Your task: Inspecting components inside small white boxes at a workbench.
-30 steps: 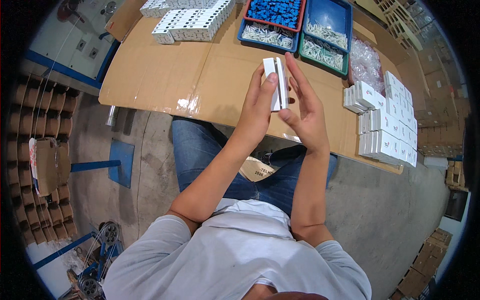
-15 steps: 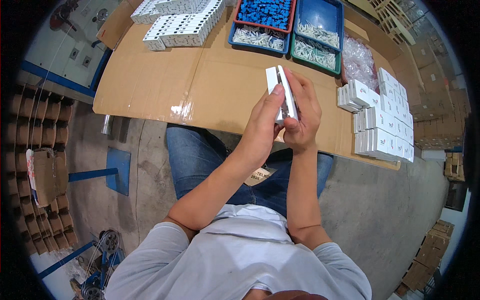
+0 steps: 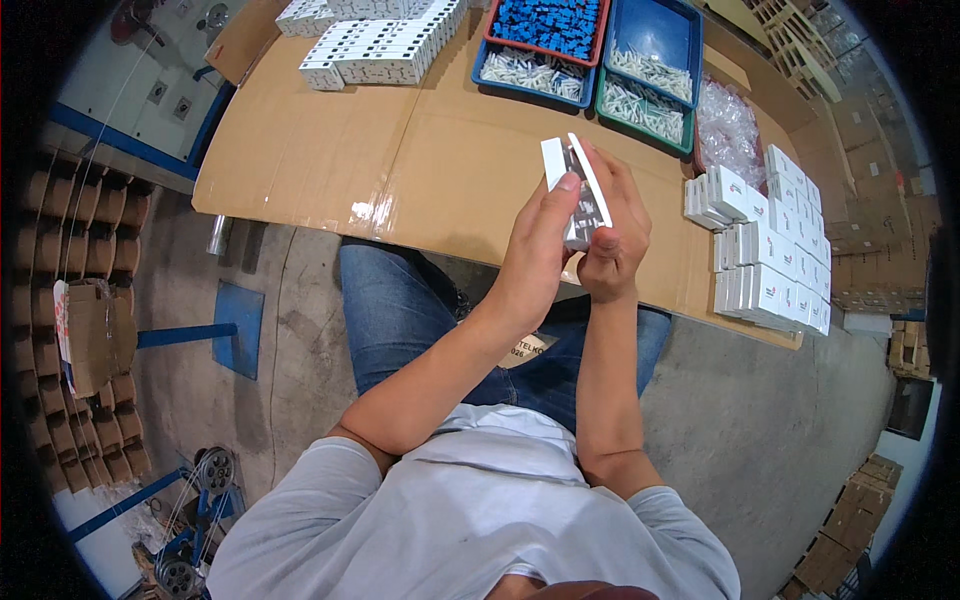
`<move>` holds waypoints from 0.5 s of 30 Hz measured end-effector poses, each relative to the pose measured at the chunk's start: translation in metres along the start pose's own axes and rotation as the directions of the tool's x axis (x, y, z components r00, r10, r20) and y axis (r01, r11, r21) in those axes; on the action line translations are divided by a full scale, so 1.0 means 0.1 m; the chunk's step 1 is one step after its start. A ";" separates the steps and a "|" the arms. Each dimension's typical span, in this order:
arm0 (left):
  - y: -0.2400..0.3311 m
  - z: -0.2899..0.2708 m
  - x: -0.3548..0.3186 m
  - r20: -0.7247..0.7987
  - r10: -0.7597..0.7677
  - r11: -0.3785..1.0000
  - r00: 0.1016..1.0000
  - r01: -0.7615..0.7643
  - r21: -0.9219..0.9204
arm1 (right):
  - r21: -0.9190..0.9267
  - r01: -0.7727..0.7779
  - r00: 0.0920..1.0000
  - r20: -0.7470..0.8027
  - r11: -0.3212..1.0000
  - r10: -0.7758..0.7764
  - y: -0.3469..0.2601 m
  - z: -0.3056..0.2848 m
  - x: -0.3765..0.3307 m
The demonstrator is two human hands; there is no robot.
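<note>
Head view, hands: two, the person's own, both raised over the near edge of the cardboard-covered table (image 3: 330,160).
Left hand (image 3: 538,252): closed around the small white box (image 3: 575,185) from the left side, thumb up along its side panel.
Right hand (image 3: 612,245): fingers curled against the right side of the same box, gripping it.
Small white box, count: one in the hands.
Small white box, place: between both hands, held in the air above the table's front edge, well apart from the stacks.
Small white box, axis: long axis runs up and slightly left in the picture, away from the person; the far end is open, with two white flaps spread apart.
Inside the box: something grey shows between the flaps; what it is cannot be told.
Trays: three, at the far edge – a red-rimmed tray (image 3: 592,40) of blue parts, a blue tray (image 3: 482,68) of white parts, a green tray (image 3: 603,104) of white parts.
Plastic bag (image 3: 728,128): one, clear, right of the trays.
Stack of boxes at right (image 3: 765,250): many white ones; number not countable.
Rows of boxes at far left (image 3: 375,45): many, too small to count.
</note>
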State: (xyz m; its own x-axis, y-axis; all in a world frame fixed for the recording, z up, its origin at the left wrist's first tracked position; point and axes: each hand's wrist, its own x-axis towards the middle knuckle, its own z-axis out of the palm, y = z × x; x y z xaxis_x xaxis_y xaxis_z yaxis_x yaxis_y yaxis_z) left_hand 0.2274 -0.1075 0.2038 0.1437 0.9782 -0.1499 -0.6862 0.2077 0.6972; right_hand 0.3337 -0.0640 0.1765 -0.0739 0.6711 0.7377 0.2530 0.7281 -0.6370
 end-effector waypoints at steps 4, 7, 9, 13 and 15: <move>0.04 0.00 0.03 0.005 0.013 1.000 1.000 -0.013 0.018 | -0.002 -0.025 0.998 0.058 1.000 0.025 -0.02 -0.01 0.03; 0.00 -0.11 0.12 0.068 0.128 0.982 0.989 -0.136 0.130 | 0.102 -0.111 0.991 0.084 0.989 0.103 -0.02 -0.06 0.06; 0.01 -0.16 0.15 0.081 0.371 0.873 0.925 -0.378 0.308 | 0.291 -0.319 0.947 0.143 0.902 0.288 -0.05 -0.13 0.09; -0.02 -0.32 0.22 0.276 0.546 0.656 0.791 -0.609 0.447 | 0.508 -0.423 0.906 0.264 0.751 0.331 -0.16 -0.14 0.08; -0.01 -0.37 0.23 0.341 0.565 0.554 0.751 -0.652 0.518 | 0.503 -0.456 0.888 0.310 0.735 0.339 -0.21 -0.13 0.10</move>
State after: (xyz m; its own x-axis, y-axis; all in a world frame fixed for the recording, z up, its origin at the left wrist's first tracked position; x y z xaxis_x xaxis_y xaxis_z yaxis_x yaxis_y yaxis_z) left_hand 0.2052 -0.0849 0.1735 -0.0371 0.8532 0.5203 -0.1041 -0.5211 0.8471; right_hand 0.3401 -0.0747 0.1999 -0.2794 0.8861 0.3698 -0.2652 0.2990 -0.9167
